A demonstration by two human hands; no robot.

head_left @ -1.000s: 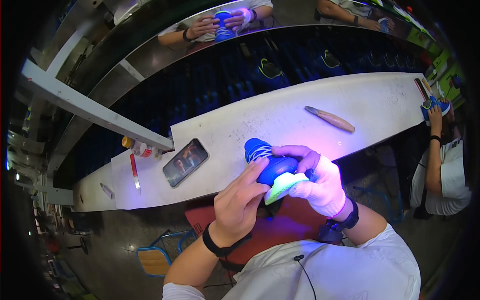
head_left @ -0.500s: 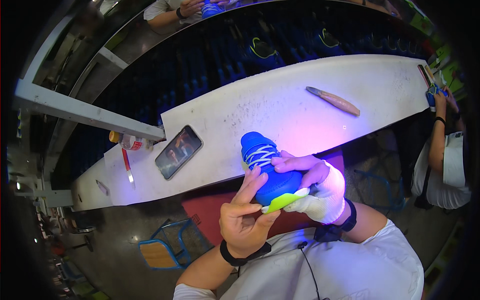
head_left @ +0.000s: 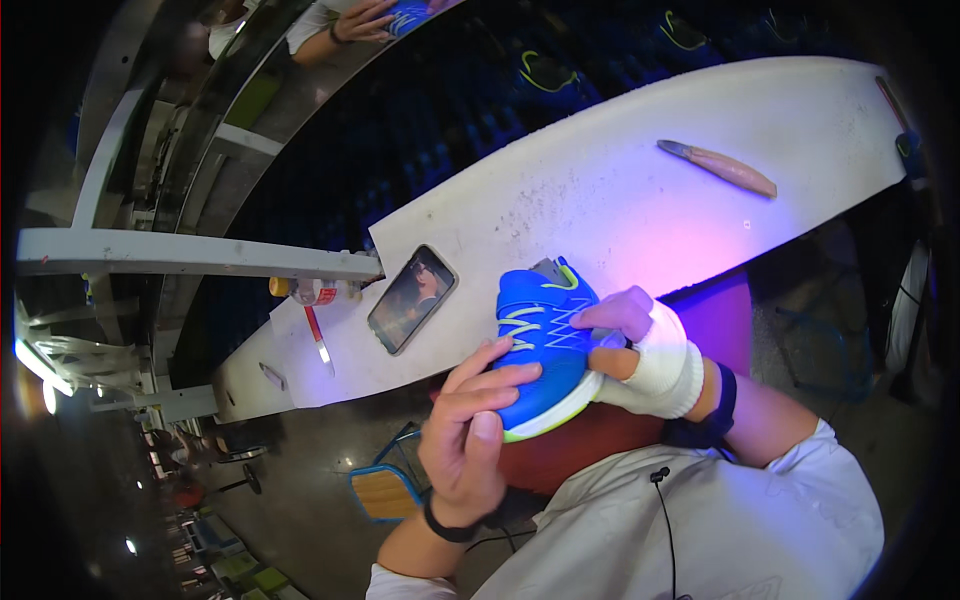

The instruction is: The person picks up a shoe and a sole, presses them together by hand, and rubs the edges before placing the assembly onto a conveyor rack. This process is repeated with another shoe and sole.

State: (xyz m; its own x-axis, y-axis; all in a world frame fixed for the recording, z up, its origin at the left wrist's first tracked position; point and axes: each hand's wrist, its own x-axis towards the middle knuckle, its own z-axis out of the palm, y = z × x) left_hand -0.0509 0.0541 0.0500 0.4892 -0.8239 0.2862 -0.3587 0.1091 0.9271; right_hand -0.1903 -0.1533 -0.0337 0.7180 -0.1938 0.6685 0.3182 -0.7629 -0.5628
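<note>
Both my hands hold a blue sneaker (head_left: 545, 345) with pale laces and a white and lime sole edge, just off the near edge of the worktable. My left hand (head_left: 468, 425) is bare and wraps the toe and left side, with its thumb near the sole. A white glove with bare fingertips covers my right hand (head_left: 650, 355), which grips the shoe's right side by the lacing and sole. The sneaker is tilted, with its collar and lime heel tab pointing away from me. Most of the underside is hidden.
On the white worktable (head_left: 560, 195) lie a phone (head_left: 413, 300), a red-handled knife (head_left: 318, 340) and a wrapped blade tool (head_left: 718, 168). A bottle (head_left: 312, 291) stands by the grey metal beam (head_left: 200, 252). Shoes fill the dark area beyond. A stool (head_left: 385, 492) is lower left.
The sneaker has been turned and tipped, showing its lacing, side and sole edge more. My left fingers have moved from pinching the lime sole edge to wrapping the toe. The view has shifted.
</note>
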